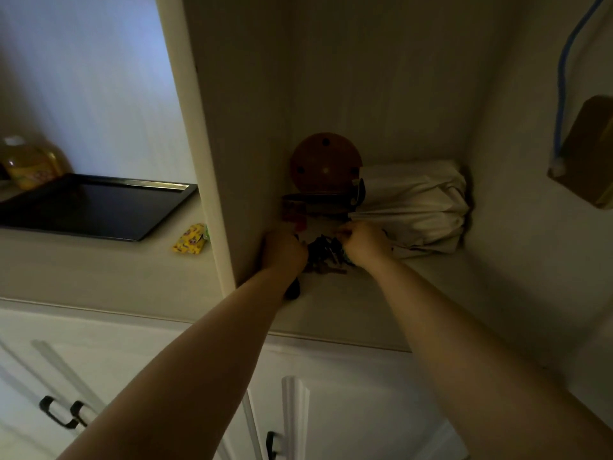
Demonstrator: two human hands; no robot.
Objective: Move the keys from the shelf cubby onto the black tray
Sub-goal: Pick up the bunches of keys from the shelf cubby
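Keys (326, 255) lie in a dark bunch on the floor of the shelf cubby (381, 300), and we have both hands down at them. Our left hand (285, 252) is curled, knuckles up, against the left side of the bunch, close to the cubby's side wall; our right hand (366, 244) is curled at the right side, fingers bent toward the keys. Whether either one has actually closed on the bunch we cannot tell (the light is dim and the fingertips are hidden behind the knuckles). A small dark piece (292, 290) lies under the left wrist.

Behind the keys stand a round brown wooden disc (325, 164), a dark flat item (318, 199) and a small red box (293, 214); a white cloth bundle (414, 207) lies just beside our right hand.

Outside the cubby, to the left, the black tray (93, 207) lies on the surface (99, 273), with a yellow packet (191, 240) near its right corner and a yellow bottle (28, 164) behind it.
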